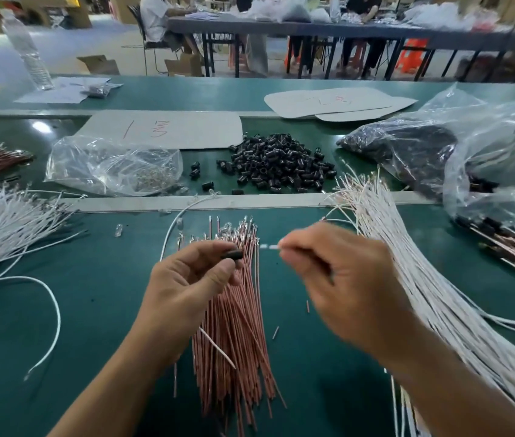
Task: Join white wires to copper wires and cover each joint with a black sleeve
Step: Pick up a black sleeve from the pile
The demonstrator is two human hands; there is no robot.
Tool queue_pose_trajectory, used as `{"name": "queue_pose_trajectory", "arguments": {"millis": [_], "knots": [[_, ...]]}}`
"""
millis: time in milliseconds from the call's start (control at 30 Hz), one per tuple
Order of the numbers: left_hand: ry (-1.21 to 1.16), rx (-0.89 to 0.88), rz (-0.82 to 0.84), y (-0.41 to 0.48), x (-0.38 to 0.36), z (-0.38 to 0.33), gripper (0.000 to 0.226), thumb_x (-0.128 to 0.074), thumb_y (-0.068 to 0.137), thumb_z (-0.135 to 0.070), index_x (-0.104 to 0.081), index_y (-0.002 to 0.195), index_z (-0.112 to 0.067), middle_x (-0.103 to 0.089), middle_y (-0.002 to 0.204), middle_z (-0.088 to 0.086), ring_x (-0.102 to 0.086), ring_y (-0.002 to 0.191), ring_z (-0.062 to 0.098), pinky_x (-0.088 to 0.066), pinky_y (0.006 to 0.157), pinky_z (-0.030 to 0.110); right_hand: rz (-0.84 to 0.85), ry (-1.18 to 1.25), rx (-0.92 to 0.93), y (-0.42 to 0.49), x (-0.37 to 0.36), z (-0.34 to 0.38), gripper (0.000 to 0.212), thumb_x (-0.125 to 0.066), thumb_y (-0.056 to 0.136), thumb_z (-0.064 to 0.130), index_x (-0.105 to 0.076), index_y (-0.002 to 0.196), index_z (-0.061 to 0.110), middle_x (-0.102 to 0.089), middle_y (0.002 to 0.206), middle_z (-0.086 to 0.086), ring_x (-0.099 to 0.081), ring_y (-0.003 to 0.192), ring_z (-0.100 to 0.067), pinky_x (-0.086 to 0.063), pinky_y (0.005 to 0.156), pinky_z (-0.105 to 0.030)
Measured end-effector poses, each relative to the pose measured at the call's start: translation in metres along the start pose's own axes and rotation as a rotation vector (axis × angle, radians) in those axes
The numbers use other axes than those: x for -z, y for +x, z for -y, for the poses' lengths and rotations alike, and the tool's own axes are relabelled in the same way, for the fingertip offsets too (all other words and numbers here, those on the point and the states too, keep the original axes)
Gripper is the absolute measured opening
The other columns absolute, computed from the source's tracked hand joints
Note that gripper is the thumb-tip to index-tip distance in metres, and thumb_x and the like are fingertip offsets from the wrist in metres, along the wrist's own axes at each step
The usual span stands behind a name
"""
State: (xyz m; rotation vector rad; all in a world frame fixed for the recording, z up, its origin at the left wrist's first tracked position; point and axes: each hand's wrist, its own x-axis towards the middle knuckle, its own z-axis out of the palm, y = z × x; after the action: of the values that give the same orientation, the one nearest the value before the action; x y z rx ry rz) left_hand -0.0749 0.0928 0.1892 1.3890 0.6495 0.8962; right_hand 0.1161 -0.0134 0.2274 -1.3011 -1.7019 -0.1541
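Observation:
My left hand pinches a small black sleeve between thumb and fingers, above a pile of copper wires lying on the green table. My right hand pinches the tip of a white wire, which points left toward the sleeve with a small gap between them. A large bundle of white wires fans out at the right, under my right forearm. Loose black sleeves are heaped on the far strip of the table.
More white wires lie at the left. A clear bag with metal parts sits at the back left; plastic bags of black parts sit at the back right. Cardboard sheets lie behind. People sit at a far table.

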Motion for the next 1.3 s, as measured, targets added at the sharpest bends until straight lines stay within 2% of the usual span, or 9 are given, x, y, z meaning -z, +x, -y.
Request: {"name": "queue_pose_trajectory", "arguments": {"millis": [67, 167, 367, 567, 733, 967, 1100, 1200, 1300], "knots": [[0.077, -0.016, 0.02, 0.0, -0.003, 0.001, 0.023, -0.069, 0.079, -0.016, -0.075, 0.102, -0.016, -0.075, 0.092, 0.011, -0.07, 0.08, 0.018, -0.056, 0.075, 0.022, 0.127, -0.067, -0.107, -0.011, -0.032, -0.005, 0.004, -0.071, 0.093, 0.005, -0.074, 0.095, 0.004, -0.067, 0.087, -0.001, -0.055, 0.075, -0.004, -0.04, 0.075, -0.008], [0.13, -0.027, 0.031, -0.001, -0.005, 0.006, 0.025, -0.071, 0.078, -0.012, -0.073, 0.103, -0.013, -0.076, 0.096, 0.006, -0.071, 0.089, 0.017, -0.054, 0.08, 0.02, 0.129, -0.019, -0.204, -0.018, -0.035, -0.02, 0.004, -0.069, 0.094, 0.006, -0.072, 0.096, 0.006, -0.064, 0.088, 0.0, -0.055, 0.076, -0.005, -0.04, 0.074, -0.008], [0.162, -0.032, 0.0, 0.001, -0.004, 0.012, 0.025, -0.071, 0.085, 0.004, -0.073, 0.1, -0.016, -0.075, 0.096, 0.004, -0.069, 0.092, 0.026, -0.056, 0.084, 0.03, 0.119, -0.038, -0.207, -0.022, -0.038, -0.021, 0.003, -0.067, 0.096, 0.012, -0.07, 0.096, 0.012, -0.061, 0.088, 0.006, -0.056, 0.077, -0.004, -0.041, 0.073, -0.01], [0.182, -0.061, 0.039, 0.0, -0.004, 0.012, 0.028, -0.071, 0.085, 0.003, -0.075, 0.096, -0.023, -0.075, 0.094, 0.006, -0.067, 0.09, 0.033, -0.056, 0.081, 0.033, 0.116, -0.021, -0.185, -0.025, -0.04, -0.021, 0.002, -0.069, 0.095, 0.011, -0.071, 0.096, 0.011, -0.063, 0.088, 0.005, -0.057, 0.076, -0.004, -0.043, 0.072, -0.011], [0.218, -0.096, 0.071, -0.002, -0.007, 0.015, 0.027, -0.073, 0.084, 0.003, -0.076, 0.097, -0.021, -0.075, 0.092, 0.006, -0.069, 0.088, 0.034, -0.058, 0.083, 0.045, 0.088, 0.107, -0.216, -0.024, -0.042, -0.02, 0.005, -0.074, 0.092, 0.007, -0.078, 0.095, 0.008, -0.066, 0.084, 0.002, -0.062, 0.074, -0.012, -0.05, 0.065, -0.028], [0.213, -0.11, 0.064, 0.001, -0.005, 0.017, 0.028, -0.071, 0.083, 0.007, -0.078, 0.1, -0.013, -0.075, 0.1, 0.006, -0.071, 0.093, 0.023, -0.059, 0.087, 0.035, 0.103, 0.18, -0.319, -0.024, -0.041, -0.02, 0.023, -0.071, 0.092, 0.002, -0.077, 0.111, 0.012, -0.067, 0.089, 0.003, -0.066, 0.082, -0.011, -0.052, 0.074, -0.02], [0.273, -0.122, 0.075, -0.002, -0.01, 0.016, 0.027, -0.073, 0.083, -0.005, -0.078, 0.106, -0.019, -0.074, 0.103, -0.004, -0.071, 0.095, 0.015, -0.056, 0.085, 0.025, 0.089, 0.251, -0.406, -0.022, -0.042, -0.02, 0.032, -0.075, 0.086, -0.003, -0.074, 0.114, 0.012, -0.073, 0.092, 0.006, -0.07, 0.088, -0.001, -0.053, 0.083, -0.013], [0.205, -0.101, 0.08, -0.002, -0.009, 0.012, 0.031, -0.07, 0.079, -0.014, -0.076, 0.11, -0.014, -0.074, 0.107, 0.0, -0.07, 0.102, 0.017, -0.056, 0.093, 0.027, 0.175, 0.227, -0.316, -0.019, -0.036, -0.02, 0.03, -0.072, 0.09, 0.0, -0.072, 0.117, 0.014, -0.071, 0.1, 0.006, -0.068, 0.096, -0.008, -0.054, 0.087, -0.019], [0.302, -0.15, 0.04, -0.003, -0.009, 0.009, 0.028, -0.073, 0.08, -0.01, -0.077, 0.106, -0.02, -0.072, 0.1, 0.0, -0.07, 0.096, 0.018, -0.059, 0.086, 0.029, 0.256, 0.254, -0.249, -0.018, -0.037, -0.018, 0.027, -0.071, 0.093, 0.006, -0.069, 0.121, 0.009, -0.068, 0.107, 0.002, -0.066, 0.101, -0.015, -0.055, 0.09, -0.031]]}}
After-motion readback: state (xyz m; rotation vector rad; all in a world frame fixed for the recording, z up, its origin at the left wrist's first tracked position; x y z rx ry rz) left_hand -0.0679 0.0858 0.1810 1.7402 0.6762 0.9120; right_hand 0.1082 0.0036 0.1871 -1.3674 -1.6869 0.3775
